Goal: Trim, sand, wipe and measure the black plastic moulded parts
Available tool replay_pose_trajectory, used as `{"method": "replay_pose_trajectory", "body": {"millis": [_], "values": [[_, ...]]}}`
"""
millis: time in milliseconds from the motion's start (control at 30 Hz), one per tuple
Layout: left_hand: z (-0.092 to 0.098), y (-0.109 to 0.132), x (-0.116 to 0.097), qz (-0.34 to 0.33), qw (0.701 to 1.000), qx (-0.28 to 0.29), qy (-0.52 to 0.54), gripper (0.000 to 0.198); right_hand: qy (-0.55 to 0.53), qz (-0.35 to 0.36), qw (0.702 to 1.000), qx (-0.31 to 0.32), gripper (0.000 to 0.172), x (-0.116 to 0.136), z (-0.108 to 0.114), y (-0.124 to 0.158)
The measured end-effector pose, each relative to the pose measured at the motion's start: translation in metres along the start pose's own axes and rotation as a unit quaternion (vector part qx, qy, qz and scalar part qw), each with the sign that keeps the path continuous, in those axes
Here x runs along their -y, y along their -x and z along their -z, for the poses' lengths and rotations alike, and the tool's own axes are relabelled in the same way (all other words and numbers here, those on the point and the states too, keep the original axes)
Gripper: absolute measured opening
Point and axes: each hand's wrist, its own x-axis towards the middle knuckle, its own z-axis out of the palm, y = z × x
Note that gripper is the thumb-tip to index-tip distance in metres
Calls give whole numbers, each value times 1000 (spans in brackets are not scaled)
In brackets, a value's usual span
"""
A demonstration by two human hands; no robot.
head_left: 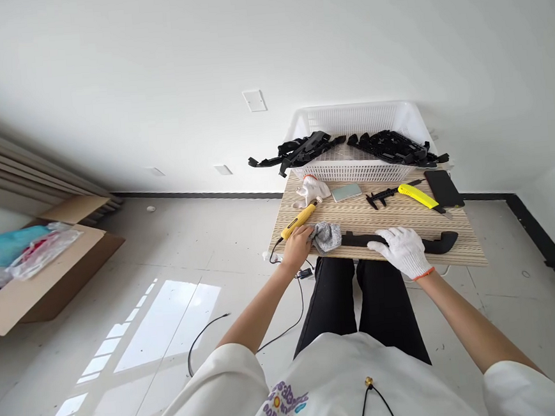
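Note:
A long black plastic part [357,239] with a curved right end lies along the table's near edge. My right hand [402,249], in a white knit glove with an orange cuff, grips it right of its middle. My bare left hand [298,247] holds a crumpled grey cloth [326,237] against the part's left end, which is hidden beneath. Just beyond that hand lies a yellow corded pen-shaped tool [298,221]. A second white glove [312,191] rests behind the tool.
A white plastic basket [356,171] with several black parts [390,146] stands at the table's back. A pale green phone-like slab [347,192], black calipers [383,196], a yellow utility knife [418,195] and a flat black object [443,188] lie on the wooden table [468,254]. A cable [301,312] hangs to the floor.

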Motion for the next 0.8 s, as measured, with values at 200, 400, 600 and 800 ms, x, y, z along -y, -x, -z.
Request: {"method": "replay_pose_trajectory", "body": {"millis": [200,400,600,800], "values": [[8,18,0,-41,993,61,90,36,-2,1,1000,-7,61,2,0,2],[12,9,-8,-28,992,87,84,20,-14,-3,1000,-14,63,2,-3,4],[1,-23,-27,-36,996,76,14,7,-12,-50,999,-12,64,3,2,1],[-12,-39,-45,-71,994,75,-40,15,-9,-62,998,-15,62,4,4,0]]}}
